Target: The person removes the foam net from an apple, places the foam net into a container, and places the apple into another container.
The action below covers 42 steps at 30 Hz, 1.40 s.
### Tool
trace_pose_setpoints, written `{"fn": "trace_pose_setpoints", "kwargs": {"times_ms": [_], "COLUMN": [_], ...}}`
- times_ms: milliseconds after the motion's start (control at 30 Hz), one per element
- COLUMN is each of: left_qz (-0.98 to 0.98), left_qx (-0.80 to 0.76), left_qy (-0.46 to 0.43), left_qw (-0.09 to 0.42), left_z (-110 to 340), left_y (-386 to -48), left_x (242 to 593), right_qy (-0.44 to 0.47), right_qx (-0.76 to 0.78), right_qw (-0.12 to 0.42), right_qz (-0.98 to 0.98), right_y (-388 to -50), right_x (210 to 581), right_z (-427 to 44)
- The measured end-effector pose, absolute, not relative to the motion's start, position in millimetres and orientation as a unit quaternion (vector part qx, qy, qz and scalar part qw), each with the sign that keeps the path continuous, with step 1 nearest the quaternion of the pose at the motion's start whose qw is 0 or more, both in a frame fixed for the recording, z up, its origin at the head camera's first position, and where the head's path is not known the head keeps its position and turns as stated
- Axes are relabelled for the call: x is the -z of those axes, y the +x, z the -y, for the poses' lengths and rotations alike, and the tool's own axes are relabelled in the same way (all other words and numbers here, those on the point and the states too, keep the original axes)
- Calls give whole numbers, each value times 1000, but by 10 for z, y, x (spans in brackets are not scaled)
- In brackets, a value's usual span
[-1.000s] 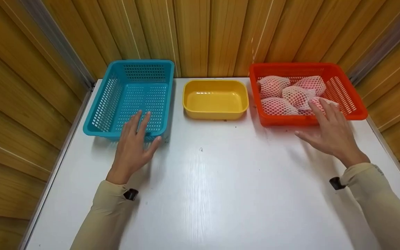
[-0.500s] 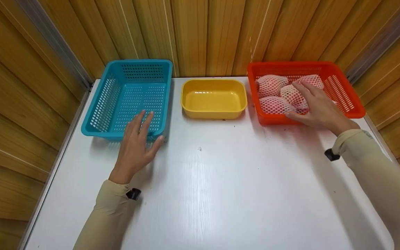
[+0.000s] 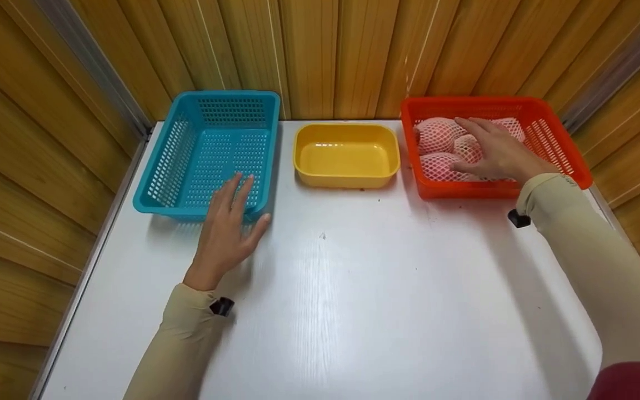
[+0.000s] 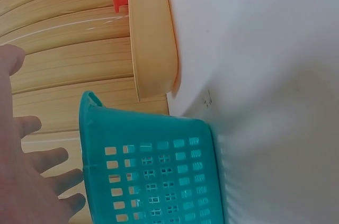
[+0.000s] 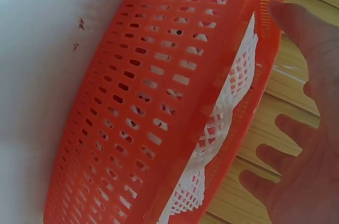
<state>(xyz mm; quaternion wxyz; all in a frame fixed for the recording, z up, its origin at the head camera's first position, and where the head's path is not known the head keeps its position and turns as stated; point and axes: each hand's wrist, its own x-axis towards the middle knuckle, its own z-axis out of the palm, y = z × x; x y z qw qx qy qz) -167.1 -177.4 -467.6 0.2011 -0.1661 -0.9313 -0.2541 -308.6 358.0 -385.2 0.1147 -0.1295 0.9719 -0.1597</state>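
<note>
A person's right hand (image 3: 498, 151), fingers spread and thumb held apart, hangs above rounded pink objects in white mesh netting (image 3: 435, 135), which lie inside a red-orange, perforated rectangular plastic basket (image 3: 467, 190) at one o'clock on a white tabletop (image 3: 370, 278), twelve being straight ahead of the person. At least four of the objects show in the head view, bunched toward the basket's nine-o'clock side; in the right wrist view, the fingers stand clear of the mesh. The left hand (image 3: 226, 229), also spread, hovers by the five-o'clock corner of a teal, perforated rectangular plastic basket (image 3: 220, 149) at eleven o'clock; whether its fingertips touch the rim cannot be told. Between the baskets, at twelve o'clock, sits a glossy yellow tub with rounded corners (image 3: 346, 181), just beside the red-orange one. Cream long sleeves (image 3: 173, 329) cover both arms, with a small black device (image 3: 222, 306) at each wrist. Wood-toned wall panels (image 3: 348, 61) rise beyond the containers.
</note>
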Motion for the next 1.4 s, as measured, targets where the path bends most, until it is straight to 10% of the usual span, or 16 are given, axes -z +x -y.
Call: {"fn": "trace_pose_setpoints", "kwargs": {"times_ms": [700,1400], "left_qz": [918,901], "left_qx": [280,333], "left_qy": [-195,-256], "left_qw": [204,102], "left_z": [1253,229], "left_y": [-1863,-2326], "left_x": [4525,4462], "right_qy": [-111,-104], "right_qx": [153,164], "right_qw": [169,171], "right_qz": [-967,-966], "right_y": [-3232,-3323], "right_x": [3860,3905], "right_z": [-3535,-3827]}}
